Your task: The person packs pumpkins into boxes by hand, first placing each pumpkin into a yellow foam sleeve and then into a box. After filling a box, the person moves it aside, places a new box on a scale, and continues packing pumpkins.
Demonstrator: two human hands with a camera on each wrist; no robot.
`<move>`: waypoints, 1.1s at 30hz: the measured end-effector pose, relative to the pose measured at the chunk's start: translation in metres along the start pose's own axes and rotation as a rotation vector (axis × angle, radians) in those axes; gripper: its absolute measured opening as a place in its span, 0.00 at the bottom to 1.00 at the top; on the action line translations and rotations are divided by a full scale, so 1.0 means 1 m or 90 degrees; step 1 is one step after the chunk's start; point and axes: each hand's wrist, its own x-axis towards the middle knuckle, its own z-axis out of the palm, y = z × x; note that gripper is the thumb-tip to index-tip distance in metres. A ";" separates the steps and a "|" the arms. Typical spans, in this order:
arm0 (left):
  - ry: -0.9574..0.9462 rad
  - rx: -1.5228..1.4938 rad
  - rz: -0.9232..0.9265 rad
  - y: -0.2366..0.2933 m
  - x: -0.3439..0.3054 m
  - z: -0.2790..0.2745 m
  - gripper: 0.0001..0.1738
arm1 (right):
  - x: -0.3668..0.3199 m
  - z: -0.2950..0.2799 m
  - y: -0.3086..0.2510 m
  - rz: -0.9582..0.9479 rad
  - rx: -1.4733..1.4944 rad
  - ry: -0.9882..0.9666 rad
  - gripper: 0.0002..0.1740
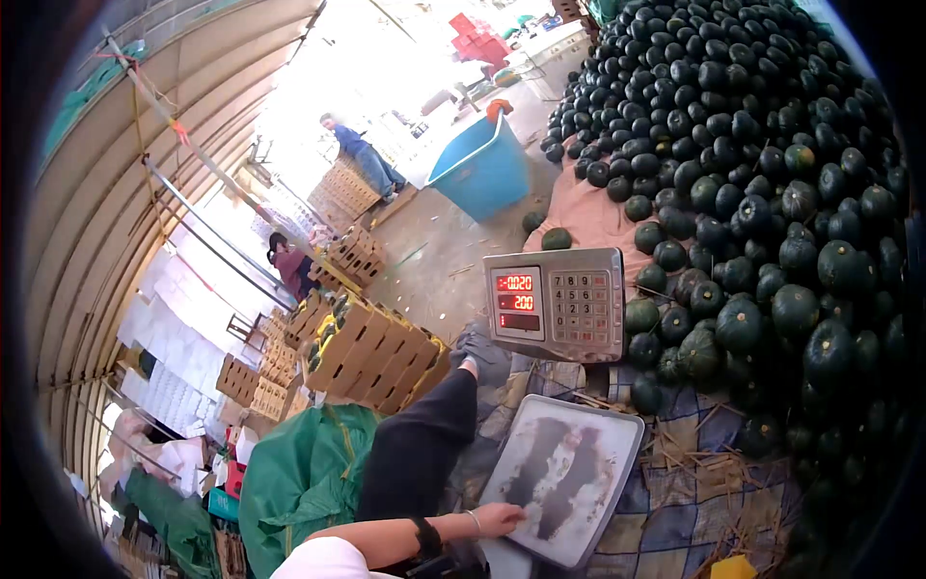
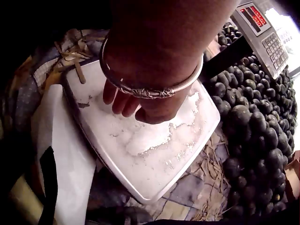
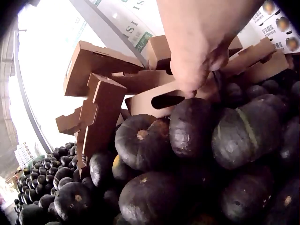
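Note:
In the head view my left hand [image 1: 497, 519], with a bracelet at the wrist, is over the near edge of a scale's stained platform [image 1: 603, 482]. The left wrist view shows this hand [image 2: 150, 105] with fingers loosely bent and holding nothing. The scale's display [image 1: 557, 304] has red digits and a keypad. In the right wrist view my right hand [image 3: 199, 65] reaches down beside a cardboard box [image 3: 159, 98] with a cut-out handle hole, just above a dark green pumpkin [image 3: 190, 129]. Its fingers are mostly hidden, so I cannot tell whether it grips anything.
A large heap of dark green pumpkins [image 1: 733, 145] fills the right side. Stacked cardboard cartons [image 1: 376, 357] and a green sack [image 1: 309, 473] are to the left. A blue tub [image 1: 482, 169] stands farther back. Two people [image 1: 362, 154] are in the distance. Straw lies on a checked cloth [image 1: 666, 511].

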 end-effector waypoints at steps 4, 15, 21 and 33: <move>-0.021 -0.013 -0.014 -0.017 -0.005 0.012 0.18 | -0.063 -0.002 -0.027 -0.094 0.082 -0.011 0.30; 0.013 -0.099 0.130 -0.029 -0.028 0.038 0.16 | -0.379 -0.099 -0.032 -0.306 0.252 -0.148 0.25; -0.020 -0.246 0.219 0.041 -0.022 0.015 0.23 | -0.469 -0.128 0.001 -0.200 0.223 -0.198 0.24; 0.265 -0.648 0.088 0.097 -0.008 -0.002 0.48 | -0.579 -0.037 -0.107 -0.856 0.621 -0.688 0.20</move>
